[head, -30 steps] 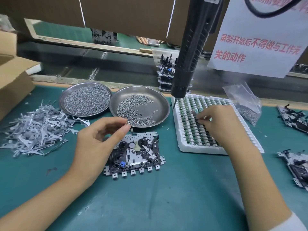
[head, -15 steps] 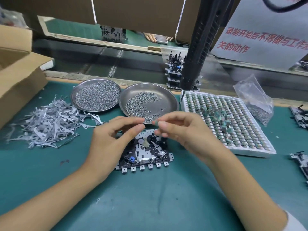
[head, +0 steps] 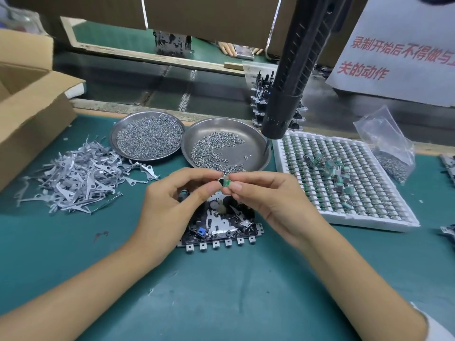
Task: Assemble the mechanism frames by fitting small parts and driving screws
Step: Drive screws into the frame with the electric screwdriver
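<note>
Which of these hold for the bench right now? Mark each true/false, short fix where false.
1. Both hands pinch a small green part between them, above the mechanism frame. True.
2. The left hand is reaching into a screw dish. False: it is at the green part, fingertip to fingertip with the right hand.
3. The right dish holds fewer screws than the left dish. True.
4. The hanging screwdriver is gripped in the right hand. False: it hangs free, no hand on it.
5. The pile of metal levers lies right of the white tray. False: it lies at the far left.
</note>
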Motion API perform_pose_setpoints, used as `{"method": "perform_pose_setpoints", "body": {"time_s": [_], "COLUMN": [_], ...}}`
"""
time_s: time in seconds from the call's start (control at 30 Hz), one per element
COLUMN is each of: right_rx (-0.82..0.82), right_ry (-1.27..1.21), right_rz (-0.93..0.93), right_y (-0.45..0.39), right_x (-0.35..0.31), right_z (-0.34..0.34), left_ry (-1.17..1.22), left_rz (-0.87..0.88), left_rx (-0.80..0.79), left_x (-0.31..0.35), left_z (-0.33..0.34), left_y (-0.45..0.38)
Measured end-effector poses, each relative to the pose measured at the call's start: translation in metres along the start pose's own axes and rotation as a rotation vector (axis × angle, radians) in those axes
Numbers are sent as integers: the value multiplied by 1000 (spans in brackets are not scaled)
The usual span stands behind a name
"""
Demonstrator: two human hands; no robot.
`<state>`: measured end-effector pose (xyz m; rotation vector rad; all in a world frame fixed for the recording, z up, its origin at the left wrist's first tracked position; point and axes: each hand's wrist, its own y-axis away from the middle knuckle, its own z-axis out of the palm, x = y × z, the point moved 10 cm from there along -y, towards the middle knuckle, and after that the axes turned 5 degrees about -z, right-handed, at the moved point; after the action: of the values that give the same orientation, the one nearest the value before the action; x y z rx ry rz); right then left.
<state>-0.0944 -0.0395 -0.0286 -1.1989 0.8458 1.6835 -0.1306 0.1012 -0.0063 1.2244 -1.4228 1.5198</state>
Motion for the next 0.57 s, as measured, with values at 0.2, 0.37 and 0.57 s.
{"method": "perform_pose_setpoints", "body": {"time_s": [0.2, 0.37, 0.57], "right_rx": [40, 64, 78], "right_ry": [-35, -43, -44], "right_rz": [4, -10, -41], "right_y": [0, 1, 1], "right_x": [2, 3, 1], "right_z": [-1, 0, 0], "left_ry": [-18, -15, -10], "left_rz": [3, -3, 0], "left_rx": [3, 0, -1], "left_x": [0, 1, 1], "left_z": [1, 1, 1], "left_y": [0, 0, -1]}}
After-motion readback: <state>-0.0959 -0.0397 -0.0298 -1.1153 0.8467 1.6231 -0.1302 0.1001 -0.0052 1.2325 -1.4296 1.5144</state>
